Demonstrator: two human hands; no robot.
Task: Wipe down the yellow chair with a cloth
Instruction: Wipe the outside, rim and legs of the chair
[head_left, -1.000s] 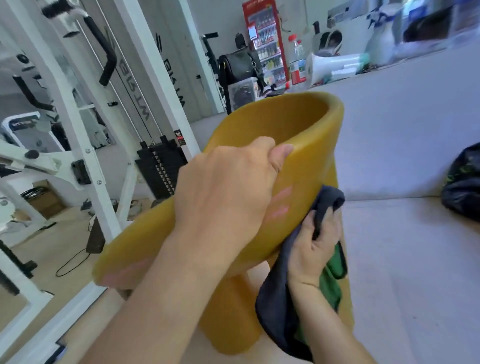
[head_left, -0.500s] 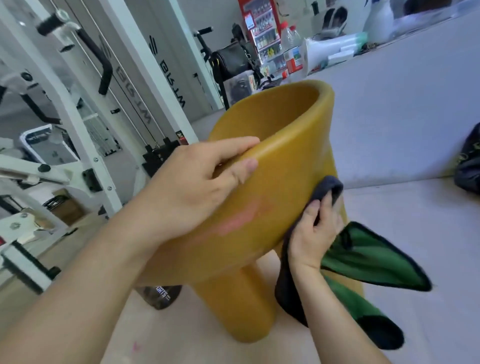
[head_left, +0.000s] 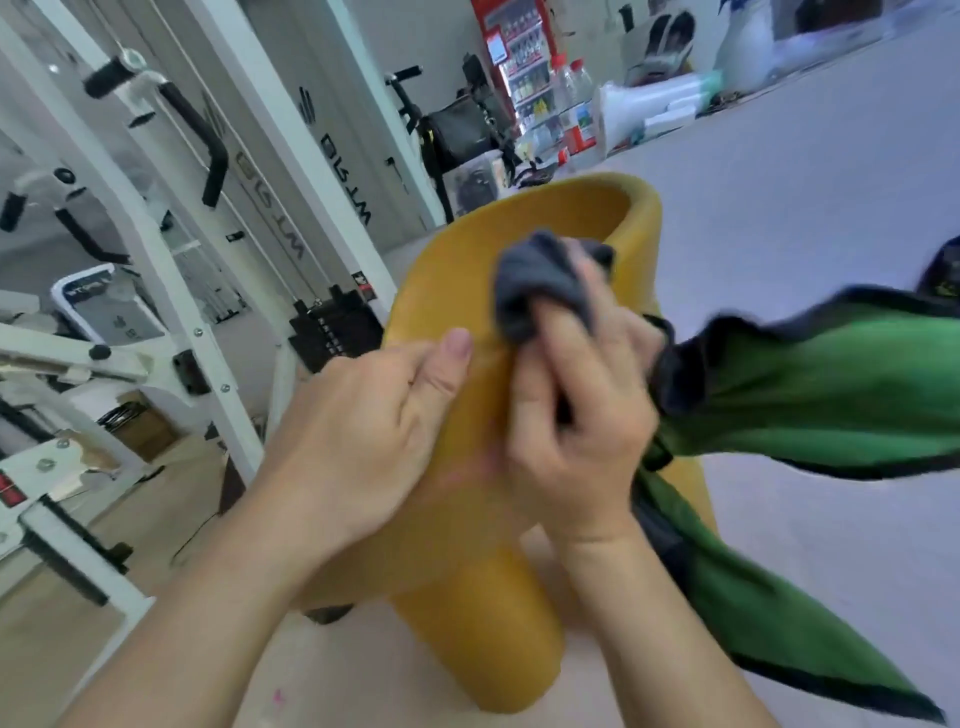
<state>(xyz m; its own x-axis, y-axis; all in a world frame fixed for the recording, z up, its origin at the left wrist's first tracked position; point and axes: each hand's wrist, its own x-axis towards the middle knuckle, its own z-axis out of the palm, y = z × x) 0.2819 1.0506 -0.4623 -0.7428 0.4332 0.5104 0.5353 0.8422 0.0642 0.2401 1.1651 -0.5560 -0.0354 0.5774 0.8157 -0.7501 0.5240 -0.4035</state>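
- Hands first: your left hand (head_left: 363, 447) lies against the near left side of the yellow chair (head_left: 467, 519), palm on the curved shell, fingers pressed together and wrapped round the edge, thumb (head_left: 447, 364) stretched up along the rim.
- Your right hand (head_left: 576, 426) is closed in a fist round the cloth (head_left: 779, 395), and it presses the grey bunched part (head_left: 540, 280) against the chair's rim just right of your left thumb.
- You have the rest of the cloth, green with a dark border, trailing away to the right and down past your right forearm; its edges are blurred.
- You see the yellow chair in the middle of the scene, tipped, its rounded back curving up to the far side and one thick round leg (head_left: 488, 639) reaching down to the pale floor (head_left: 363, 675).
- A faint pinkish streak (head_left: 467, 475) shows on the shell between your two hands.
- On your left stands a white gym machine frame (head_left: 171, 291) with black grips and a weight stack (head_left: 332, 332).
- Far off you can make out a red vending machine (head_left: 514, 52) and water bottles (head_left: 574, 83) on a grey desk (head_left: 805, 171) at the right.
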